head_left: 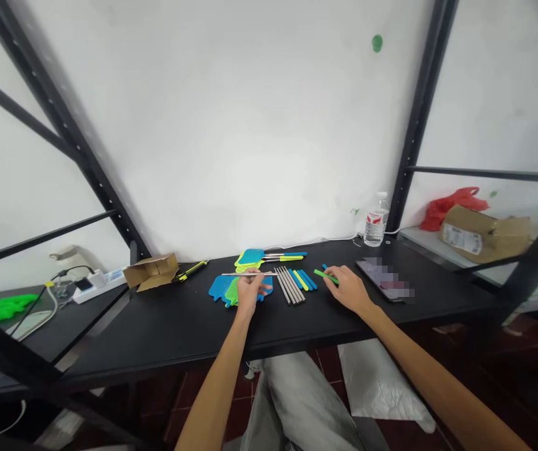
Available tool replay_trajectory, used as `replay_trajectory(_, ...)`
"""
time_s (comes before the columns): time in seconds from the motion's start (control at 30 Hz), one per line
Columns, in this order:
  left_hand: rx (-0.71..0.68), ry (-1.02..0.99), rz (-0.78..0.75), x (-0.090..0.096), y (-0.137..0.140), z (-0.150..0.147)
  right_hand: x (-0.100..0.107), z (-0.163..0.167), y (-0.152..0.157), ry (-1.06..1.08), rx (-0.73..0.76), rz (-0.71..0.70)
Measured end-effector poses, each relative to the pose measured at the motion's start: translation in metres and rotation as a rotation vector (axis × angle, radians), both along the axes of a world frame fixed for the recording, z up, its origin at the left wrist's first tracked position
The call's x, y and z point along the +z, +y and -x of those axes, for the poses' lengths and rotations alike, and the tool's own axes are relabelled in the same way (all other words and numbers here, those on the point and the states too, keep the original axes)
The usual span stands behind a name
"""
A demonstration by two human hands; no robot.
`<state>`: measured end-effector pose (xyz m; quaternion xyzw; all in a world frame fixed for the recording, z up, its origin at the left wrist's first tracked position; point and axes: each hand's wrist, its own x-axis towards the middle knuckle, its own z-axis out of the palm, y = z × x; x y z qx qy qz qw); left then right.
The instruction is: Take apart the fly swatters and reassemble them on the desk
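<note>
My left hand (250, 287) is closed on a thin metal rod (231, 274), held level above blue and green plastic fly swatter heads (219, 287). My right hand (347, 287) grips a green handle (325, 275) between thumb and fingers. A bit of blue (325, 267) shows by its fingertips; whether it is held I cannot tell. Between the hands, several metal rods (290, 288) lie side by side, beside a row of blue and yellow-green handles (304, 280). Behind them lie fly swatters (252, 255) with blue and yellow-green heads and handles attached.
On the black table (165, 332), an open cardboard box (152, 272) and a yellow-black cutter (193, 270) lie left. A phone (384, 280) and a water bottle (376, 220) stand or lie right. A power strip (99, 287) is far left; black shelf posts (419, 119) flank the table.
</note>
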<state>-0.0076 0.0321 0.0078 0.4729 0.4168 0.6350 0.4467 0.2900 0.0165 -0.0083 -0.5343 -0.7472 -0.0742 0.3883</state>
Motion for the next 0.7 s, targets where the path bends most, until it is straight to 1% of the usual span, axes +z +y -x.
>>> replay_trajectory(0.07,-0.036,-0.021,-0.024,0.001,-0.005,0.000,0.004,0.009,-0.003,0.024,0.074,-0.005)
replay_trajectory(0.17,-0.097,-0.031,-0.029,0.004,-0.012,-0.001,0.008,0.033,-0.008,0.112,0.241,0.031)
replay_trajectory(0.23,-0.141,-0.028,-0.017,0.005,-0.015,-0.002,0.008,0.052,-0.012,0.194,0.348,0.061)
replay_trajectory(0.3,-0.163,-0.013,-0.001,0.004,-0.017,-0.003,0.007,0.067,-0.015,0.256,0.407,0.083)
replay_trajectory(0.4,-0.180,0.010,0.028,0.003,-0.018,-0.004,0.004,0.076,-0.018,0.306,0.412,0.086)
replay_trajectory(0.5,-0.216,0.021,0.043,0.001,-0.018,-0.005,0.004,0.074,-0.020,0.307,0.394,0.079)
replay_trajectory(0.7,-0.170,-0.062,0.038,-0.001,-0.016,-0.004,0.004,0.074,-0.022,0.297,0.386,0.071)
